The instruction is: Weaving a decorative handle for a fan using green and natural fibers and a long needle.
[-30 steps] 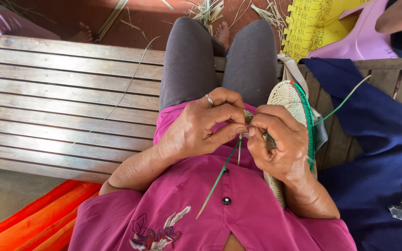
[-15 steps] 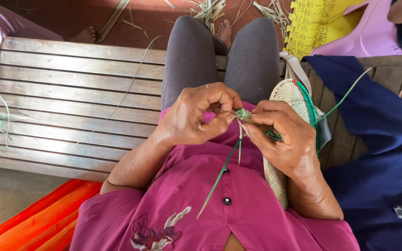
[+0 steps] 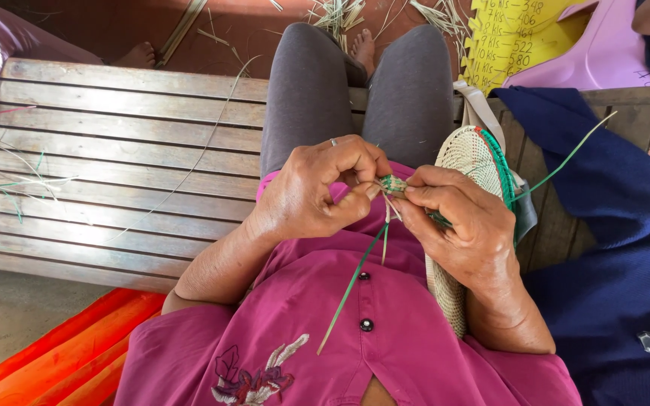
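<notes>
Both hands, left hand (image 3: pixel 311 197) and right hand (image 3: pixel 457 225), pinched shut on woven disc (image 3: pixel 469 154) rim beside bare bench slats (image 3: pixel 114 158)

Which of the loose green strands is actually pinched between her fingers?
The green strand hanging over the magenta shirt, pinched by both hands; those on the bench lie untouched.

A slatted wooden bench (image 3: pixel 114 143), orange cloth (image 3: pixel 54 361), navy cloth (image 3: pixel 611 210) and yellow sheet (image 3: pixel 517 34).

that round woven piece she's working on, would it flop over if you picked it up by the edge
Probably not much: the woven disc stands on edge beside the right hand, so it looks fairly stiff. Being thin coiled fibre, it's likely light. The loose green strand hangs limp, so that would flop.
</notes>
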